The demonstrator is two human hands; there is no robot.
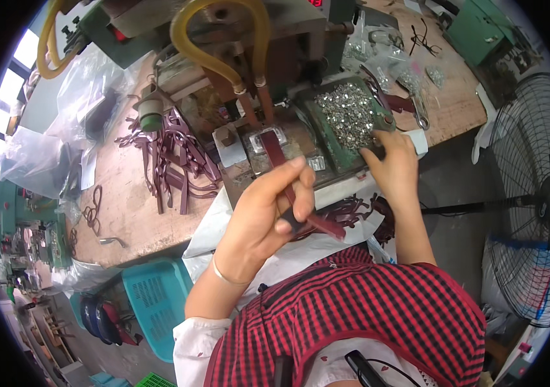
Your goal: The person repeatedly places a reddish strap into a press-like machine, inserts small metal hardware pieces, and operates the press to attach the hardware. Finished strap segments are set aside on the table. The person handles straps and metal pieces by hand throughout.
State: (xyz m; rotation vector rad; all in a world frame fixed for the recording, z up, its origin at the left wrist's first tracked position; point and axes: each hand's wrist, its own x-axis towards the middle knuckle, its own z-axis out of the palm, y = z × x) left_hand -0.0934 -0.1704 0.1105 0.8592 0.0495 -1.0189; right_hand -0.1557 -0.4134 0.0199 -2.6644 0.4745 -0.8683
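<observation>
In my left hand [262,209] is a dark red eyeglass temple [273,148], pinched between curled fingers. Its far end lies over the metal fixture [278,135] under the machine, and its other end sticks out past my fingers toward my lap. A dark piece [293,221] shows among these fingers; I cannot make out what it is. My right hand [394,158] is at the right edge of a green tray [320,119], thumb and forefinger apart beside a heap of small shiny metal parts [347,113]. No part can be made out between those fingers.
Yellow hoses [265,39] loop down from the machine [288,45]. Many temples [175,161] are piled on the wooden table at left; more [352,209] lie before my lap. A wrench [420,113] and bagged parts [410,77] sit rightward, near a floor fan [539,193]. A turquoise basket [152,290] stands lower left.
</observation>
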